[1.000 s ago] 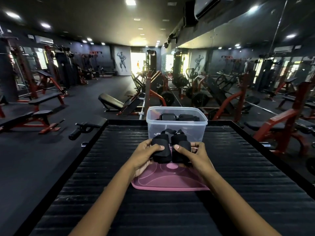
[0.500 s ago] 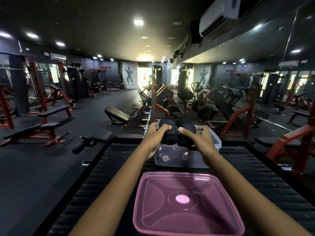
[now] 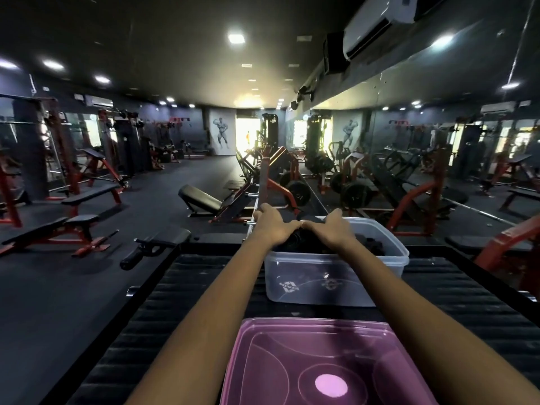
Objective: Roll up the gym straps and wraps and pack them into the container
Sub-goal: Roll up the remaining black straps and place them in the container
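here, the work surface [image 3: 187, 290] is a black ribbed mat, its ridges running crosswise, set in a dark raised frame. on it stands the container [image 3: 336, 282], a clear plastic tub with rounded corners, a thick rolled rim and faint printed marks on its near wall. nearer the camera lies a pink lid [image 3: 327, 363], translucent, rounded-square, with moulded curves and a paler oval spot in the middle.

the rolled wraps [image 3: 304, 242] are black, soft-looking fabric, bundled in the open top of the container at its left side; their coiled edges show just under the hands. more dark fabric [image 3: 371, 247] fills the container to the right, too dim to make out piece by piece.

both bare forearms stretch straight out over the lid and the container's near rim. the left hand [image 3: 273, 226] lies palm down on the wraps, thumb pointing inward. the right hand [image 3: 333, 229] mirrors it, its thumb tip meeting the left thumb above the bundle. the fingers of both hands bend down over the far side of the wraps and are hidden, so whether they grip or only press i cannot tell.
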Tool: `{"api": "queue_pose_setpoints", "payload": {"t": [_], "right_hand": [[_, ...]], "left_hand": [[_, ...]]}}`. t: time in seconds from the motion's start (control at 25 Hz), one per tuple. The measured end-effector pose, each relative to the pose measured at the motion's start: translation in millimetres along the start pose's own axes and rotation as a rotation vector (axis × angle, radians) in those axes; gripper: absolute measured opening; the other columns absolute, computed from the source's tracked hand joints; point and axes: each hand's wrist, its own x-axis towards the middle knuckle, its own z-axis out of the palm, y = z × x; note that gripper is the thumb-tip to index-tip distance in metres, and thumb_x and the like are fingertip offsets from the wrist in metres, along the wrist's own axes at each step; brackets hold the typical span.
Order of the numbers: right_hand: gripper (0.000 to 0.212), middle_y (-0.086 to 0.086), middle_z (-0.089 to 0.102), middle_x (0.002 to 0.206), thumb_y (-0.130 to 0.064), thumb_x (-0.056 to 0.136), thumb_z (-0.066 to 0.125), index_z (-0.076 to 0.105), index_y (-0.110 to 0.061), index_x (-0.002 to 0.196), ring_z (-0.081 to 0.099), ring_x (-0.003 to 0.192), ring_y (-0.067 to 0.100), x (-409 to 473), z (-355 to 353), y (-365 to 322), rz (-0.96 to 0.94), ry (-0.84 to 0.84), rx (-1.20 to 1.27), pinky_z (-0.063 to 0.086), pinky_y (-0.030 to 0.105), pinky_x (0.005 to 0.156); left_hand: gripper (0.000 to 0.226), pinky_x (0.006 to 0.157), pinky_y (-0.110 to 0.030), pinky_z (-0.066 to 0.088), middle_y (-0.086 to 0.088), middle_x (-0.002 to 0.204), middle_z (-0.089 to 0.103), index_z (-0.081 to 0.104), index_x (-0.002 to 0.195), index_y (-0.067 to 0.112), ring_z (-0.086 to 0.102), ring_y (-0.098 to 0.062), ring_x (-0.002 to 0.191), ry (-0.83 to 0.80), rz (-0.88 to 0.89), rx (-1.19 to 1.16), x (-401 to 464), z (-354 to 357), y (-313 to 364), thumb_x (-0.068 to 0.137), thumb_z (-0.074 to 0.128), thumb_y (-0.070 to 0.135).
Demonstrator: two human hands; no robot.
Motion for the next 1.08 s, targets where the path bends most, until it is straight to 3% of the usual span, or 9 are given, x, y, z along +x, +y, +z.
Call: {"api": "queue_pose_setpoints", "payload": {"t": [0.08,0.24,0.4,0.56,0.76,1.0,1.08], "right_hand": [[0.077,0.023,0.048,0.136,-0.041,0.084,0.068,0.030,0.004,0.133,0.048,0.124,0.036,0,2,1,0.002,0.006,-0.028,0.042,0.037,0.093],[0.082,0.021,0.044,0.141,-0.040,0.083,0.070,0.026,0.001,0.139,0.046,0.127,0.034,-1,3,1,0.031,-0.070,-0.060,0.041,0.036,0.094],[0.085,0.022,0.039,0.145,-0.039,0.088,0.064,0.017,0.003,0.144,0.043,0.131,0.034,0,3,1,0.030,-0.137,-0.086,0.039,0.037,0.100],[0.085,0.024,0.045,0.140,-0.043,0.087,0.063,0.019,0.005,0.141,0.047,0.126,0.035,-2,3,5,0.013,-0.143,-0.108,0.042,0.041,0.103],[0.087,0.022,0.046,0.140,-0.046,0.086,0.063,0.018,0.003,0.142,0.047,0.127,0.035,-8,2,6,-0.013,-0.156,-0.137,0.040,0.040,0.100],[0.083,0.021,0.048,0.134,-0.035,0.086,0.064,0.014,-0.001,0.143,0.049,0.120,0.032,-6,1,6,0.018,-0.200,-0.076,0.043,0.038,0.094],[0.077,0.019,0.052,0.128,-0.032,0.085,0.063,0.019,-0.003,0.141,0.052,0.113,0.029,-6,1,5,0.026,-0.211,-0.064,0.044,0.036,0.086]], "left_hand": [[0.068,0.105,-0.043,0.037,-0.027,0.146,0.026,0.019,0.142,0.007,0.042,-0.040,0.128,-0.059,0.019,0.118,3,1,0,0.093,0.055,0.038],[0.045,0.103,-0.045,0.040,-0.028,0.138,0.041,0.038,0.135,0.010,0.047,-0.040,0.122,-0.075,0.137,0.249,8,6,-3,0.098,0.046,0.034],[0.048,0.102,-0.043,0.041,-0.025,0.136,0.047,0.043,0.134,0.006,0.048,-0.038,0.123,-0.065,0.157,0.318,10,10,-5,0.098,0.043,0.038],[0.051,0.096,-0.044,0.044,-0.027,0.131,0.049,0.042,0.132,0.005,0.051,-0.040,0.118,-0.030,0.143,0.294,6,9,-5,0.098,0.042,0.043],[0.056,0.099,-0.043,0.045,-0.021,0.131,0.051,0.038,0.136,0.007,0.052,-0.034,0.118,-0.093,0.146,0.251,3,4,-6,0.094,0.053,0.040],[0.041,0.082,-0.038,0.046,-0.019,0.115,0.061,0.060,0.108,0.001,0.057,-0.034,0.109,0.053,0.288,0.620,-7,1,-2,0.093,0.055,0.039],[0.040,0.086,-0.039,0.046,-0.019,0.115,0.061,0.062,0.108,0.002,0.052,-0.033,0.114,0.056,0.322,0.642,-5,0,-5,0.090,0.060,0.038]]}}
